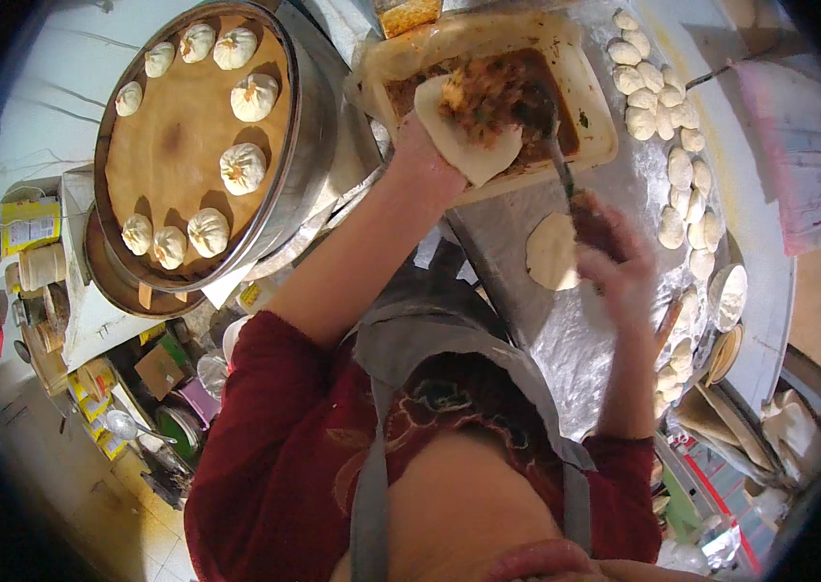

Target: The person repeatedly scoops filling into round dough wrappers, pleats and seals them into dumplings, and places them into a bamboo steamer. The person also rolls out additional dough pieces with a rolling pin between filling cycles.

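Note:
My left hand [421, 149] supports a flat round dough wrapper [481, 156] over the near side of a rectangular tub [596, 87]; its fingers are hidden beneath the dough. Chopped filling [486, 94] sits over the wrapper's far part and blurs into the mass behind it. Gripped in my right hand [614, 254], which is motion-blurred, is a metal utensil [563, 167], likely a spoon or spatula. Its head reaches into the filling at the tub's right. Another rolled dough round [550, 251] lies flat on the metal worktop [486, 225], just left of my right hand.
At left stands a large round steamer [163, 138] with several pleated buns [243, 169] spaced near its rim. Small dough pieces [641, 124] line the worktop's right side. A bowl of flour [729, 291] and a wooden rolling pin [667, 326] lie beyond my right hand.

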`<state>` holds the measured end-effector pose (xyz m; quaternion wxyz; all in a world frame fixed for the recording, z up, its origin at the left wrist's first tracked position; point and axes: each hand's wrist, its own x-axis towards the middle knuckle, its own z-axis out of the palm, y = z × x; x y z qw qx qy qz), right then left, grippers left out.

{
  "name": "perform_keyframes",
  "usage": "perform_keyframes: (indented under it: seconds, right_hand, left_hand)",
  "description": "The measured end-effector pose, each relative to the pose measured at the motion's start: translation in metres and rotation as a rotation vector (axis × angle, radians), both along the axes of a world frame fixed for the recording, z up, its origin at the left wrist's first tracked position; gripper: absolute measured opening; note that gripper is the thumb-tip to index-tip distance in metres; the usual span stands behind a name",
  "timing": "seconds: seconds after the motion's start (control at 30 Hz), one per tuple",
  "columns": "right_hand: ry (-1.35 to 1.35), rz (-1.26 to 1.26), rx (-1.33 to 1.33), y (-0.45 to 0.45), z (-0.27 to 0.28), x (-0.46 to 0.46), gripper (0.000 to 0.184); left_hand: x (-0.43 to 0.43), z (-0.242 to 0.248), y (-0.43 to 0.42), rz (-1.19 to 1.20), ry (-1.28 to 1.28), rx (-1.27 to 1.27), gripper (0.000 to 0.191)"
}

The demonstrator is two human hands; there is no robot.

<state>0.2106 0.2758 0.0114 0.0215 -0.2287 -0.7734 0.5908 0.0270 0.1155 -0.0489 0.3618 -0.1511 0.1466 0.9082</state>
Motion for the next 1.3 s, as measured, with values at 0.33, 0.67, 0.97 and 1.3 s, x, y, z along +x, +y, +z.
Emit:
perform_keyframes:
  seconds: [0.33, 0.67, 0.97, 1.3]
  right_hand:
    - [0.333, -0.020, 0.788, -0.086, -0.101, 0.016, 0.054]
    - [0.392, -0.149, 0.700, -0.047, -0.085, 0.017, 0.052]
    - [0.183, 0.003, 0.766, -0.031, -0.074, 0.038, 0.046]
    - [0.056, 0.066, 0.399, -0.052, -0.035, -0.094, 0.040]
  left_hand:
    - [-0.005, 0.002, 0.011, 0.100, -0.050, -0.237, 0.034]
    - [-0.021, -0.020, -0.005, 0.128, 0.121, -0.117, 0.035]
    - [-0.027, -0.010, -0.016, 0.221, 0.081, -0.102, 0.039]
    - [-0.026, -0.007, -0.015, 0.127, 0.097, -0.020, 0.042]
